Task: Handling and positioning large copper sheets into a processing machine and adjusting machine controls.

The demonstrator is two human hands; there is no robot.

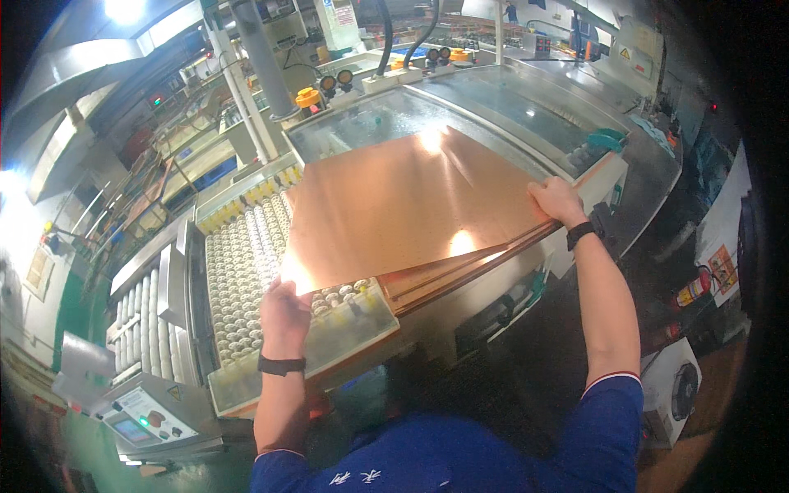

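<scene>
A large, shiny copper sheet [411, 205] is held up in front of me, tilted, between my two hands. At its near left corner, my left hand [284, 311] grips the edge with fingers closed. My right hand [559, 202] pinches the right corner; the fingertips under the sheet are hidden. Beneath the sheet's near right edge lies a stack of copper sheets [411, 292], resting at the machine's front side. The left part of the held sheet hangs over a bed of white roller wheels [238, 279].
Glass covers [509, 115] top the machine beyond the sheet. Left of the wheels stand a roller conveyor [148, 320] and a control panel [144, 419] with a small screen. Yellow-orange caps [307, 98] and round gauges rise at the back. A fire extinguisher [692, 289] is at the right.
</scene>
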